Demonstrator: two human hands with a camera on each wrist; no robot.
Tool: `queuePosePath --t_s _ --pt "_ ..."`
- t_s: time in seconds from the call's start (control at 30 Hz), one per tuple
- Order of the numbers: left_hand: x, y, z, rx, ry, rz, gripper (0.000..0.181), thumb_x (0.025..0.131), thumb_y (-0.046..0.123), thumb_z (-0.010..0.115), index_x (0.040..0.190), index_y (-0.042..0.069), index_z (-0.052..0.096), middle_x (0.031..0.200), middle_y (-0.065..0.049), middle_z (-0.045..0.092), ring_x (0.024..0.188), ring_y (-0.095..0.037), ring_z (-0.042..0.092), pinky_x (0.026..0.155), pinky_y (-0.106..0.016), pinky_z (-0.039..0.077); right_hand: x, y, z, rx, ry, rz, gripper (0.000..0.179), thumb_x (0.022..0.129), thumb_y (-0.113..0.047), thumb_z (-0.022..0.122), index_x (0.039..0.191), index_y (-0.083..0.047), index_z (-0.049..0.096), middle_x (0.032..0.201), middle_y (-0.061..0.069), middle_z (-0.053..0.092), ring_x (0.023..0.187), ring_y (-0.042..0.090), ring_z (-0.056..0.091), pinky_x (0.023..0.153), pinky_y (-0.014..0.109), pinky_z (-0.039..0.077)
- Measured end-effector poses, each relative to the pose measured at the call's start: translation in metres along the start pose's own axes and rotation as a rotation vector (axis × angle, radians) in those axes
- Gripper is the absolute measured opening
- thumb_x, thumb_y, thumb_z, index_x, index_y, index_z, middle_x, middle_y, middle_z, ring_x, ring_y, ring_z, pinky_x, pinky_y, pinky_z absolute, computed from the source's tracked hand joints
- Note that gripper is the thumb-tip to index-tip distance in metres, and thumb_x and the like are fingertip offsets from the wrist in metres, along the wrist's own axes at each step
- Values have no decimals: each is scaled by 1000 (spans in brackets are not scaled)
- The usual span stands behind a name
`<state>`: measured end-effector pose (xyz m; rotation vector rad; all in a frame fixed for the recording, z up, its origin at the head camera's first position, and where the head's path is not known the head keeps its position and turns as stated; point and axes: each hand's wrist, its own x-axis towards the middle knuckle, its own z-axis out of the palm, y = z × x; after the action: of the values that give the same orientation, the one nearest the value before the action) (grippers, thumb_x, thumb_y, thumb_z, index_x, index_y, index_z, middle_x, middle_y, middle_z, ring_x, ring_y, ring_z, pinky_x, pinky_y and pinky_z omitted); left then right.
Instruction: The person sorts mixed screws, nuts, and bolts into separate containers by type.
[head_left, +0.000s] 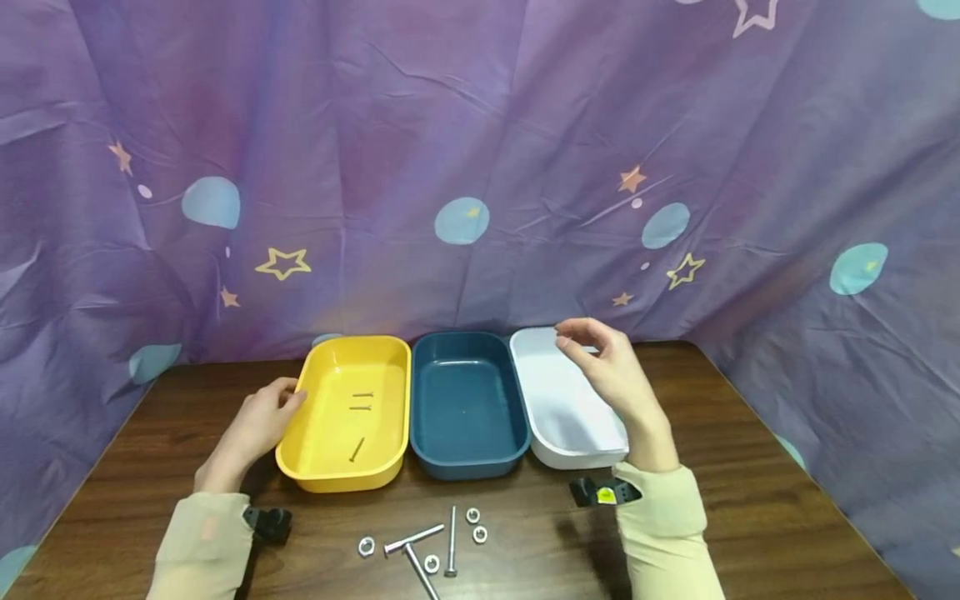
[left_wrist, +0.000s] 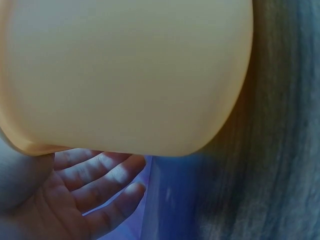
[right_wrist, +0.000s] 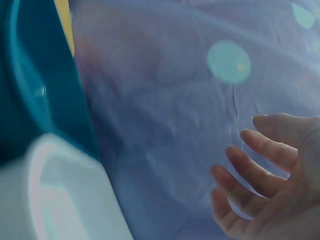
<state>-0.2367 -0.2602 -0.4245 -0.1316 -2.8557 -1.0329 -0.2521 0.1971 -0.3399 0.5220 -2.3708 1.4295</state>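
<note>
My left hand (head_left: 258, 421) is at the left rim of the yellow tray (head_left: 296, 479), thumb near the edge. In the left wrist view, its fingers (left_wrist: 107, 172) are spread and loosely bent beside the tray wall, partly hidden by it; whether they press on it is unclear. Three small screws (head_left: 357, 449) lie inside that tray. My right hand (head_left: 611, 367) is raised over the white tray (head_left: 577, 458), fingers loosely bent and apart. Nothing shows between those fingers (right_wrist: 255, 170) in the right wrist view.
A dark blue tray (head_left: 470, 471) stands between the yellow and white ones. In front, on the wooden table (head_left: 750, 500), lie three large bolts (head_left: 452, 542) and several hex nuts (head_left: 366, 547). A purple patterned cloth (head_left: 390, 167) hangs behind the trays.
</note>
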Motion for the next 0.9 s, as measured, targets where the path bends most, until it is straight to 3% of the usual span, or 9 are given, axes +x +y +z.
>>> queuePosePath --t_s 0.17,0.4,0.57,0.9 --pt "1 1 -1 -1 -3 -6 42 103 20 48 127 -14 49 103 -29 63 88 -35 63 75 -48 51 -7 4 -23 -30 21 57 22 94 -2 62 112 10 64 106 27 65 90 14 60 75 18 45" --pt "-1 1 2 -5 -3 -16 41 103 19 48 127 -14 49 104 -29 63 89 -35 63 76 -47 52 -8 76 -45 -10 58 107 26 95 -11 64 115 6 64 106 21 65 85 7 60 69 20 49" --pt "-3 -1 5 -19 1 -32 41 103 19 49 127 -14 49 104 -29 63 88 -34 63 74 -46 52 -10 102 -59 -74 70 187 30 96 -14 62 119 5 62 110 22 63 84 5 57 65 24 50" --pt "2 1 2 -2 13 -16 40 103 17 49 127 -15 49 104 -29 63 88 -34 63 74 -46 52 -20 130 -59 -18 16 333 37 97 -13 60 125 9 55 105 15 62 81 9 59 67 30 53"
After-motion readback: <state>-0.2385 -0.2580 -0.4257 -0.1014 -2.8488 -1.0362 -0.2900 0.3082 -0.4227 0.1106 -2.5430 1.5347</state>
